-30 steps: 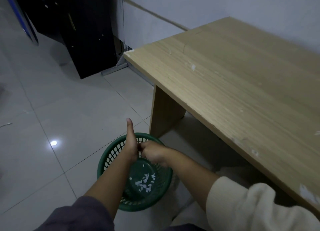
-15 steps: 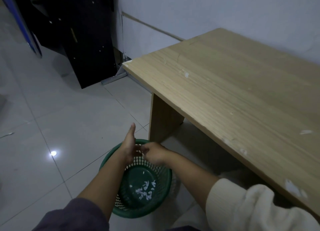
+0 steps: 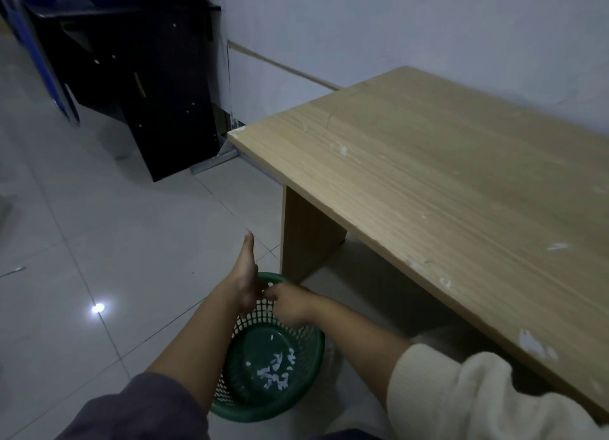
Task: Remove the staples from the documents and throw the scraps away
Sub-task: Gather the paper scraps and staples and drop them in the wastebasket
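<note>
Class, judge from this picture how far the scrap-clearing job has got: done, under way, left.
Done: white paper scraps lie in the green basket. In hand: over it, the right hand meets the palm of the flat left hand, seemingly brushing off bits. Left: white flecks on the table may need clearing; no documents are in view.

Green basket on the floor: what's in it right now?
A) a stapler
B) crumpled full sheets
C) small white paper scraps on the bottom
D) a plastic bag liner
C: small white paper scraps lie scattered on the bottom of the green basket; no tool, whole sheet or liner shows inside.
</note>
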